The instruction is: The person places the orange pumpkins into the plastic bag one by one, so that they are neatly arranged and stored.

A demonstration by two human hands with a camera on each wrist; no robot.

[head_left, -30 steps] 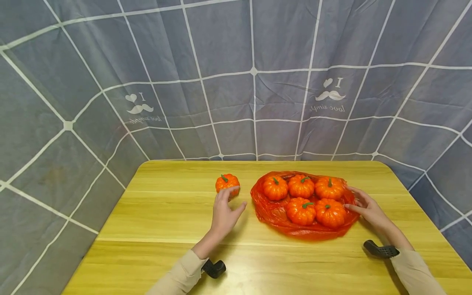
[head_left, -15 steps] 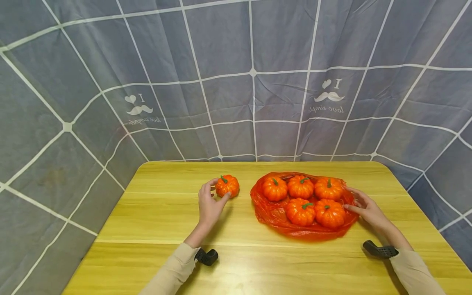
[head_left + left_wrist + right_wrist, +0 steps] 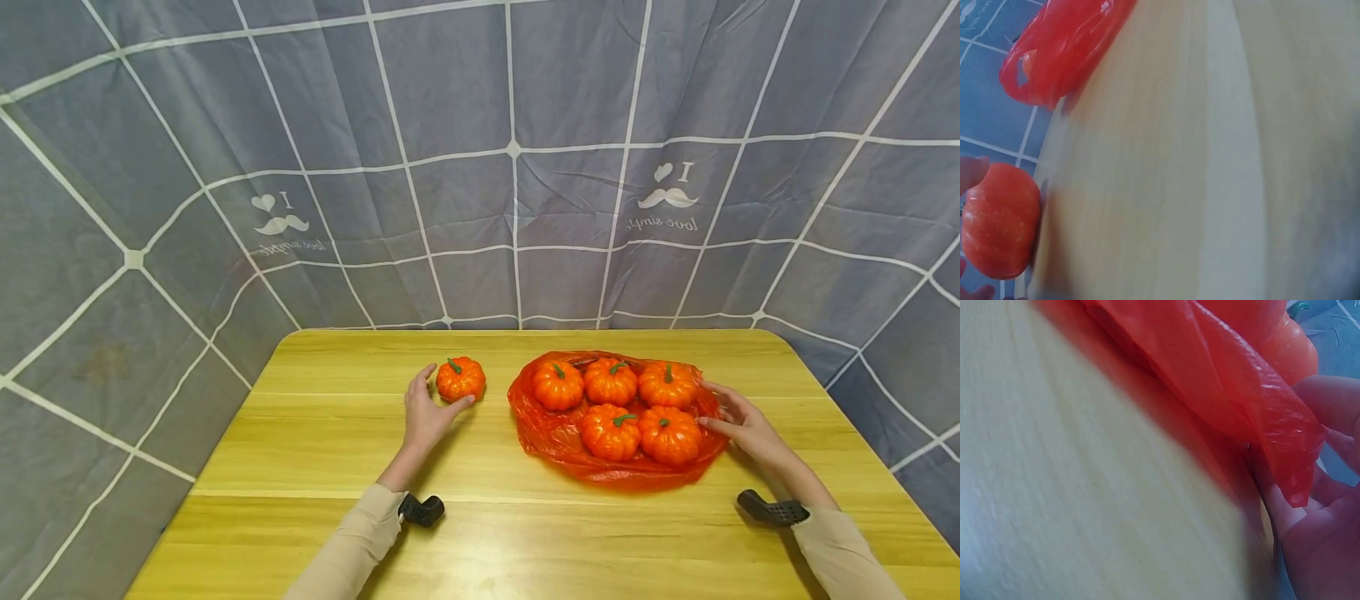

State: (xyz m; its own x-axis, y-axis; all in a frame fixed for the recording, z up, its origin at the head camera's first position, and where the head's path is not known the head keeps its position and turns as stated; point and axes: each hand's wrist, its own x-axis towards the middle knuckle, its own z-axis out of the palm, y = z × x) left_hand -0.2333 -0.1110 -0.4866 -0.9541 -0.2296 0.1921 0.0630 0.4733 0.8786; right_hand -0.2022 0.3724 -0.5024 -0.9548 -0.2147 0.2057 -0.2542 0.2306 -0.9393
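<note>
A small orange pumpkin (image 3: 461,380) with a green stem stands on the table, left of the bag. My left hand (image 3: 427,412) is spread around its left and front sides, thumb and fingers seemingly just apart from it. In the left wrist view the pumpkin (image 3: 1002,222) lies between thumb and fingertips at the left edge. The red plastic bag (image 3: 540,429) lies spread out with several pumpkins (image 3: 613,432) on it or in its opening. My right hand (image 3: 753,423) holds the bag's right edge; in the right wrist view the thin film (image 3: 1288,440) passes between thumb and fingers.
The wooden table (image 3: 570,542) ends at a grey checked curtain (image 3: 465,208) behind and at the sides. A black wrist mount (image 3: 422,510) sits at the left wrist, and another black mount (image 3: 772,508) at the right.
My left hand has shifted left from in front of the single pumpkin, and its fingers now reach along the pumpkin's left side. The right hand and the bag have stayed in place.
</note>
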